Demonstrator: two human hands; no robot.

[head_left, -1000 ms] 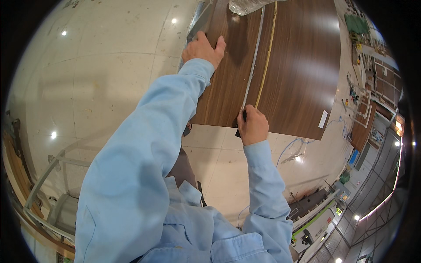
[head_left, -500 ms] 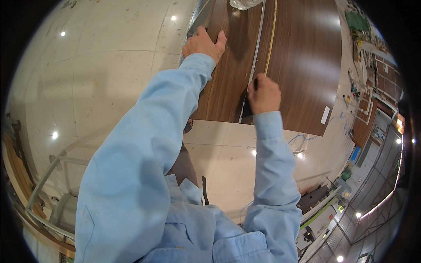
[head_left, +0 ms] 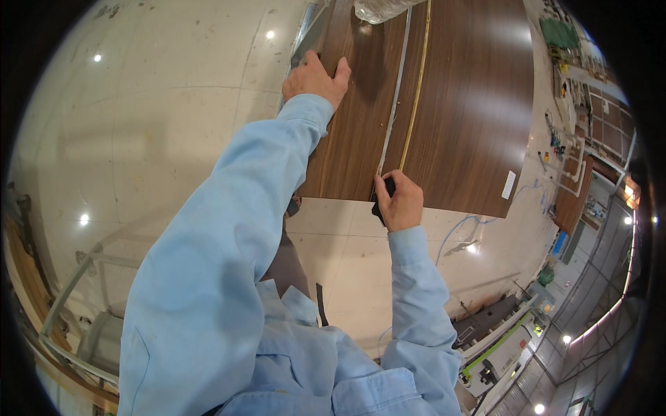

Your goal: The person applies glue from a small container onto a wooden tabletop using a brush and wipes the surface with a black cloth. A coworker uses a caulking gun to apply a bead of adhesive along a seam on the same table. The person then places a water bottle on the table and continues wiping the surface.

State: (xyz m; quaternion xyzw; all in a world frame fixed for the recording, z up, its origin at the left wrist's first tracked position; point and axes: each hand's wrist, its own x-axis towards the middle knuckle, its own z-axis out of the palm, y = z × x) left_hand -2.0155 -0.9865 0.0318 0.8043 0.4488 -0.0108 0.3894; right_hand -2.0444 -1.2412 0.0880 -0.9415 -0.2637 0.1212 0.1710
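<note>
A long dark brown wood-grain panel (head_left: 458,111) lies before me, with a pale grey strip (head_left: 395,97) and a narrow yellow strip (head_left: 416,97) running lengthwise along it. My left hand (head_left: 317,80) rests with thumb and fingers apart on the panel's left edge, holding nothing. At the near edge my right hand (head_left: 402,200) is closed on a small black piece (head_left: 379,210), mostly covered by the fingers, so its exact kind is unclear. It sits where the two strips reach the near edge.
Crumpled clear plastic (head_left: 381,8) lies at the panel's far end. A white label (head_left: 509,184) is on its near right corner. A blue cord (head_left: 458,225) trails over the tiled floor (head_left: 173,90). A metal-framed cart (head_left: 76,277) stands at left, a green-and-white machine (head_left: 496,353) at lower right.
My right hand has come toward me with the black piece, from over the panel to its near edge. The left hand stays on the left edge.
</note>
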